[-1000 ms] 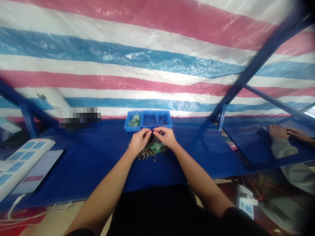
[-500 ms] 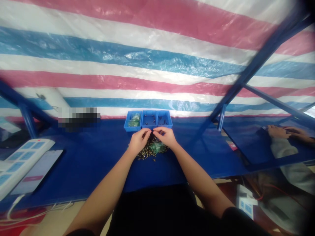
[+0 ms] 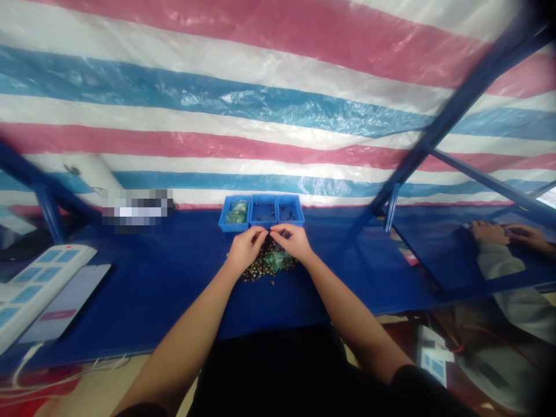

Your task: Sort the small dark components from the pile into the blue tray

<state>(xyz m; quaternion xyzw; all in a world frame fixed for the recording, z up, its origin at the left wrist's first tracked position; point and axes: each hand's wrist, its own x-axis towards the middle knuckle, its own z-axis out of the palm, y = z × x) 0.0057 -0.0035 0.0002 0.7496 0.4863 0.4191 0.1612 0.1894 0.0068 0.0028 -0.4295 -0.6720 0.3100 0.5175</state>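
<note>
My left hand (image 3: 247,246) and my right hand (image 3: 292,239) meet fingertip to fingertip over a pile of small brass-and-dark metal pieces (image 3: 259,269). Both are pinched closed around something small and dark, too little to name. A crumpled green-tinted clear bag (image 3: 275,260) lies among the pieces, partly under my right hand. Just beyond my fingers stand three joined blue bins. The left bin (image 3: 222,223) holds green-tinted plastic packets (image 3: 238,211). A few small dark parts lie in the middle bin (image 3: 263,215) and in the right bin (image 3: 299,217).
On the left, a white power strip (image 3: 41,284) lies beside a phone-like slab (image 3: 72,301) with a cable. Blue frame posts (image 3: 393,208) flank the blue table (image 3: 174,278). At far right, another person's hands (image 3: 490,233) rest over the neighbouring table. A striped sheet (image 3: 260,98) hangs behind.
Hardly anything differs. My hands keep the same pinch over the pile, with only a slight shift of the right fingers.
</note>
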